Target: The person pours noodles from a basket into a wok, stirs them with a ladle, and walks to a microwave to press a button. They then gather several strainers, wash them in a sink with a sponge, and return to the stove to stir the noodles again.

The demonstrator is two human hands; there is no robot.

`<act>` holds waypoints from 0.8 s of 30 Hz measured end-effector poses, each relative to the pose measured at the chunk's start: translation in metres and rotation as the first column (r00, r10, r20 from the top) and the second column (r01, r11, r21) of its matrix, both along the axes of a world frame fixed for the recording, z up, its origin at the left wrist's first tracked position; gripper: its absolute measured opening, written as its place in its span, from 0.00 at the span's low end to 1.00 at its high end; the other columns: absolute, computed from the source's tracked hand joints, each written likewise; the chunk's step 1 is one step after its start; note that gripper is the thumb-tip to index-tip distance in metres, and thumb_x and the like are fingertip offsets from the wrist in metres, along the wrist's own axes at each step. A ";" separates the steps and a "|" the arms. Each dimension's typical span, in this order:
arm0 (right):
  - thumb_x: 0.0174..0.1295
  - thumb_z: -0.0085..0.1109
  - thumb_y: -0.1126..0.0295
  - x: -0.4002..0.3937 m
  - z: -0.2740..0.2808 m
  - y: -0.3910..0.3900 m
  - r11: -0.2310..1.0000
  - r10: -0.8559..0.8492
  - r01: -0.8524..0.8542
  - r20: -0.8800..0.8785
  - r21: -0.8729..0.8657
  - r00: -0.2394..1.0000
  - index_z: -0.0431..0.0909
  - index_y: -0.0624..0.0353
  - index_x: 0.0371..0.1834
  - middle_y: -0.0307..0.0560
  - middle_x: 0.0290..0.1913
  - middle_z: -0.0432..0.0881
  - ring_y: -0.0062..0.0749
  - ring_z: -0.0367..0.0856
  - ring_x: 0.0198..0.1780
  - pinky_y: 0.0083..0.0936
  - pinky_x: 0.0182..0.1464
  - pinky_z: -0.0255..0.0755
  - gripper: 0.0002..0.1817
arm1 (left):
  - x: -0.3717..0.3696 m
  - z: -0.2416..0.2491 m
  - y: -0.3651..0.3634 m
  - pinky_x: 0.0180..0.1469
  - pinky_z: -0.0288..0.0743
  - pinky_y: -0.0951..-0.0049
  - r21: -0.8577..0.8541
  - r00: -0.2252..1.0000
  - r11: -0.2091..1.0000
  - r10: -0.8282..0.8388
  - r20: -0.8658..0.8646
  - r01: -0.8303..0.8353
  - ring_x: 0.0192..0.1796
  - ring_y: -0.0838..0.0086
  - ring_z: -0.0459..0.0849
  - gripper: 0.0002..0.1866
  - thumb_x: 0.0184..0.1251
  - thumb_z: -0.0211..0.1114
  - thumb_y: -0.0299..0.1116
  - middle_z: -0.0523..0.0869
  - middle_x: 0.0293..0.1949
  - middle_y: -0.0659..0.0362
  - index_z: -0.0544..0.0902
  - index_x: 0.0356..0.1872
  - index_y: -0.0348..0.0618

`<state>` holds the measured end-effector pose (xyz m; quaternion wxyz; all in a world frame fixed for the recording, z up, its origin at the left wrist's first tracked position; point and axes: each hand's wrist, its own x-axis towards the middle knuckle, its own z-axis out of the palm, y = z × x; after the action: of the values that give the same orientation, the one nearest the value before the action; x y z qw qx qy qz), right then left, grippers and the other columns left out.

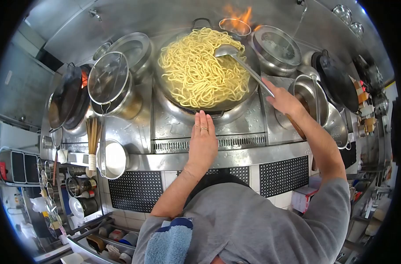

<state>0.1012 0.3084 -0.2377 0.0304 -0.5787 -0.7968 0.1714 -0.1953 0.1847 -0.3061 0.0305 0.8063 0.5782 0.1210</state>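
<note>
A large wok [161, 90] is heaped with yellow noodles [200, 66]. Above its near rim, my left hand [203, 136] points forward with its fingers straight and side by side, fingertips close to the wok's near handle; nothing shows in it. My right hand [283, 97], to the right of the wok, is wrapped round the handle of a metal ladle [249, 68]. The ladle's bowl rests on the noodles at their upper right.
Flames [238, 16] rise behind the wok. Lidded pots [277, 48] stand at its right, a strainer [108, 77] over a pot at its left. Dark woks [337, 81] lean at the far right. A white bowl [114, 158] and bamboo sticks [94, 132] are at the front left.
</note>
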 end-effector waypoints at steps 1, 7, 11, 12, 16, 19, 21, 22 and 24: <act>0.62 0.55 0.74 0.000 0.003 0.005 0.996 -0.035 0.030 -0.059 -0.082 0.998 0.48 0.51 0.77 0.67 0.40 0.82 0.54 0.82 0.31 0.44 0.39 0.77 0.40 | -0.001 0.002 0.000 0.76 0.51 0.60 -0.008 1.000 1.000 -0.001 -0.001 0.001 0.75 0.44 0.53 0.42 0.59 0.67 0.36 0.55 0.71 0.32 0.57 0.68 0.21; 0.64 0.54 0.75 -0.013 0.027 0.036 0.934 -0.141 0.046 -0.249 -0.353 0.958 0.49 0.48 0.77 0.50 0.29 0.78 0.26 0.68 0.12 0.27 0.15 0.66 0.38 | -0.002 0.006 -0.001 0.76 0.50 0.60 -0.028 1.000 1.000 -0.005 0.023 0.006 0.75 0.44 0.53 0.42 0.59 0.67 0.37 0.55 0.71 0.32 0.57 0.68 0.21; 0.63 0.54 0.74 -0.019 0.032 0.062 0.919 -0.090 -0.002 -0.213 -0.395 0.973 0.50 0.49 0.76 0.45 0.24 0.74 0.25 0.68 0.13 0.27 0.15 0.65 0.38 | -0.002 0.002 0.000 0.76 0.50 0.60 -0.017 1.000 1.000 -0.006 -0.009 0.006 0.75 0.44 0.52 0.41 0.60 0.66 0.37 0.55 0.71 0.32 0.57 0.67 0.20; 0.63 0.54 0.73 -0.022 0.034 0.066 0.916 -0.074 -0.014 -0.203 -0.400 0.976 0.50 0.49 0.76 0.45 0.23 0.73 0.25 0.68 0.13 0.27 0.15 0.65 0.38 | -0.002 0.003 0.000 0.76 0.50 0.60 -0.019 1.000 1.000 -0.009 -0.007 0.009 0.75 0.44 0.52 0.41 0.60 0.66 0.37 0.55 0.71 0.31 0.57 0.67 0.19; 0.62 0.55 0.71 -0.036 0.042 0.070 0.909 -0.030 -0.042 -0.167 -0.415 0.986 0.51 0.49 0.76 0.43 0.22 0.73 0.25 0.68 0.15 0.27 0.17 0.66 0.38 | 0.000 0.006 -0.001 0.76 0.50 0.60 -0.019 1.000 1.000 -0.015 -0.005 0.015 0.75 0.43 0.52 0.41 0.61 0.65 0.36 0.55 0.70 0.30 0.57 0.67 0.19; 0.61 0.54 0.71 -0.040 0.039 0.073 0.920 0.013 -0.059 -0.121 -0.388 0.993 0.51 0.48 0.76 0.42 0.22 0.73 0.25 0.69 0.16 0.26 0.19 0.66 0.38 | -0.001 0.006 -0.001 0.76 0.50 0.60 -0.017 1.000 1.000 -0.007 0.021 0.007 0.75 0.43 0.52 0.41 0.61 0.65 0.36 0.54 0.70 0.29 0.57 0.67 0.18; 0.61 0.54 0.71 -0.047 0.042 0.069 0.922 0.032 -0.083 -0.137 -0.379 0.990 0.51 0.48 0.76 0.43 0.23 0.73 0.25 0.69 0.16 0.26 0.19 0.66 0.39 | 0.000 0.006 -0.002 0.76 0.50 0.60 -0.015 0.999 1.000 -0.002 0.035 0.003 0.75 0.43 0.52 0.41 0.61 0.65 0.35 0.54 0.70 0.29 0.57 0.67 0.18; 0.61 0.54 0.71 -0.052 0.044 0.066 0.923 0.041 -0.093 -0.144 -0.374 0.989 0.51 0.48 0.76 0.43 0.23 0.74 0.25 0.69 0.16 0.26 0.19 0.66 0.39 | 0.000 0.005 -0.002 0.76 0.50 0.60 -0.014 0.999 1.000 -0.002 0.038 0.002 0.75 0.43 0.51 0.40 0.61 0.65 0.35 0.54 0.70 0.29 0.57 0.67 0.18; 0.61 0.54 0.72 -0.063 0.054 0.056 0.913 0.015 -0.071 -0.140 -0.402 0.990 0.50 0.48 0.77 0.45 0.24 0.75 0.26 0.70 0.16 0.27 0.20 0.67 0.39 | 0.000 0.005 -0.002 0.76 0.50 0.59 -0.014 0.999 1.000 -0.005 0.041 0.006 0.75 0.42 0.51 0.41 0.61 0.65 0.35 0.54 0.70 0.29 0.56 0.67 0.18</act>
<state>0.0387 0.3642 -0.1835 -0.0406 -0.5419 -0.7525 0.3720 -0.1954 0.1827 -0.3011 0.0484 0.8049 0.5762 0.1331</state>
